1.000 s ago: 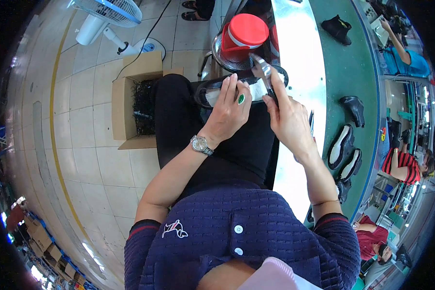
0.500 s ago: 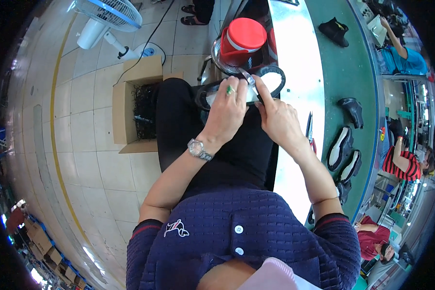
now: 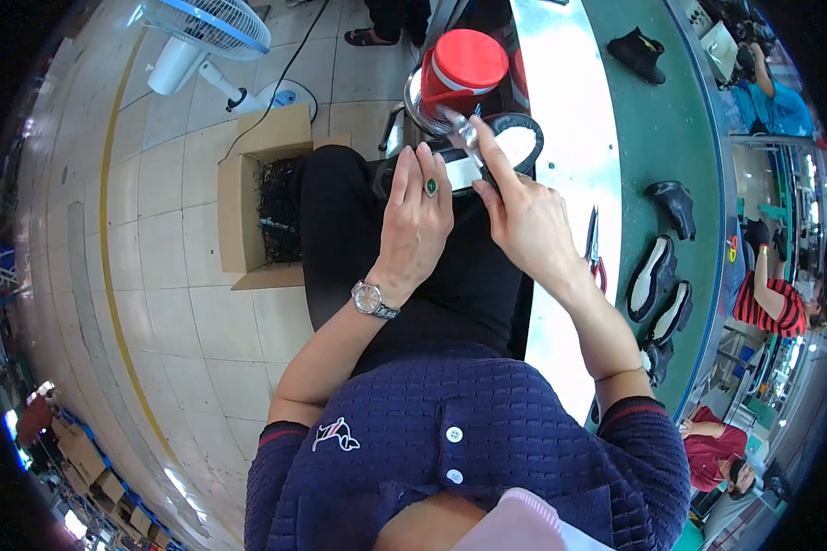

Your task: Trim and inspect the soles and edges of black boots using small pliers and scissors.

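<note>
My left hand [image 3: 416,219], with a green-stone ring and a wristwatch, lies over a black shoe sole with a white insole [image 3: 510,147] held on my lap. My right hand [image 3: 524,216] pinches a small grey brush [image 3: 461,130] and its bristle end touches the sole near the rim. The sole's left end is hidden under my left hand. A red-lidded can [image 3: 464,69] stands just beyond the sole.
An open cardboard box [image 3: 262,197] with dark strips sits on the tiled floor to my left, a fan [image 3: 207,37] beyond it. A green conveyor belt [image 3: 657,138] on my right carries several black shoes and soles; scissors [image 3: 593,243] lie on the metal edge. Other people sit at far right.
My right hand has moved the brush along the sole toward the can. My left hand has shifted slightly over the sole's near end.
</note>
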Motion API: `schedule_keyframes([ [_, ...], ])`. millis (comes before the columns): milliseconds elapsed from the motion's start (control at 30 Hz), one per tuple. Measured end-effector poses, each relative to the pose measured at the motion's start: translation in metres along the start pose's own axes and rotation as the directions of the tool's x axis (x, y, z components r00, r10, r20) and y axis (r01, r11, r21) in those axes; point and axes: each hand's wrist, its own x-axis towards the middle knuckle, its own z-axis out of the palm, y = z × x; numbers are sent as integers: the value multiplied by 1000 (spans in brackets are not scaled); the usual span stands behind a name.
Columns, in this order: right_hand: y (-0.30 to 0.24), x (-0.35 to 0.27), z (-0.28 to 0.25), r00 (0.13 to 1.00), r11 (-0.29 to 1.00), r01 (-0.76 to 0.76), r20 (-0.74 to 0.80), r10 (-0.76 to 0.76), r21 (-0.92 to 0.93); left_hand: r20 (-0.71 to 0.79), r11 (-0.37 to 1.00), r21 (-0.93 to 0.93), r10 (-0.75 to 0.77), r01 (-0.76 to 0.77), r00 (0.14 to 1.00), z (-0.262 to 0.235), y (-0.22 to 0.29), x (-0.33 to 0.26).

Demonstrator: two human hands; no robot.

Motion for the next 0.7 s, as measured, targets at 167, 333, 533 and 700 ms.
schedule_keyframes([
  [167,13,-1,25,993,1000,14,-116,-11,27,-26,999,-36,6,-7,1000,4,2,2],
  [333,-4,-1,11,990,996,58,-130,-50,64,-46,990,-139,-31,25,998,7,-4,-3],
  [533,5,4,17,997,997,9,76,-4,-71,-46,894,-442,-102,71,994,-5,-18,2],
  [700,-8,-1,28,979,986,99,-192,-73,134,98,744,-602,-293,291,951,-8,-33,-1],
])
